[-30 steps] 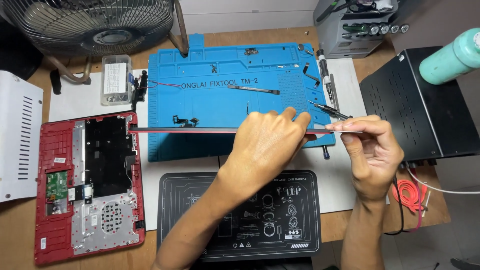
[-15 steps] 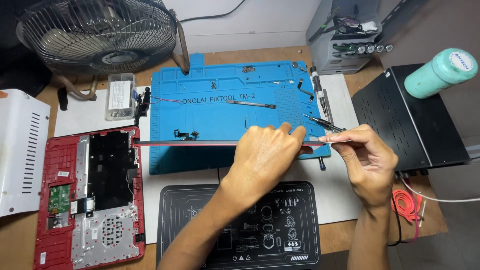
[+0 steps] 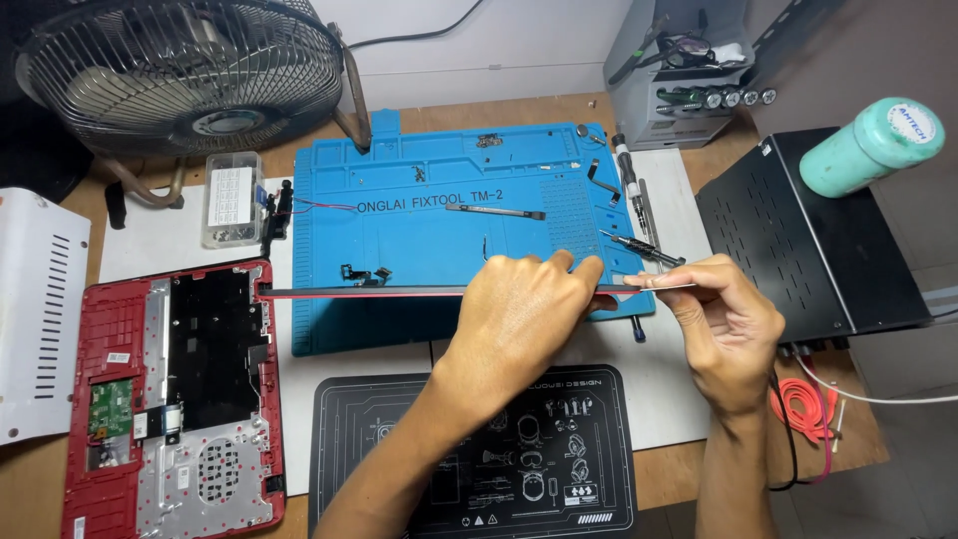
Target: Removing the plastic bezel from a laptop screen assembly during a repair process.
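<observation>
I hold a thin red-and-black laptop lid panel (image 3: 369, 291) edge-on and level above the blue work mat (image 3: 429, 170). My left hand (image 3: 524, 319) grips the panel near its right end, fingers curled over the top edge. My right hand (image 3: 723, 329) pinches a thin flat metal pry tool (image 3: 661, 286), its tip at the panel's right end. The panel's left end reaches over the top corner of the opened red laptop base (image 3: 170, 399).
A black mat (image 3: 399, 469) lies in front of the blue one. On the blue mat are a screwdriver (image 3: 644, 250) and small parts. A fan (image 3: 180, 70), a clear screw box (image 3: 232, 198), a white cover (image 3: 40, 309), a black box (image 3: 808, 240) with a teal bottle (image 3: 868, 145), and a red cable (image 3: 803, 409) surround the work area.
The view has tilted, so everything sits lower in the picture. Both hands keep the same hold on the panel and the tool, with the tool still at the panel's right end.
</observation>
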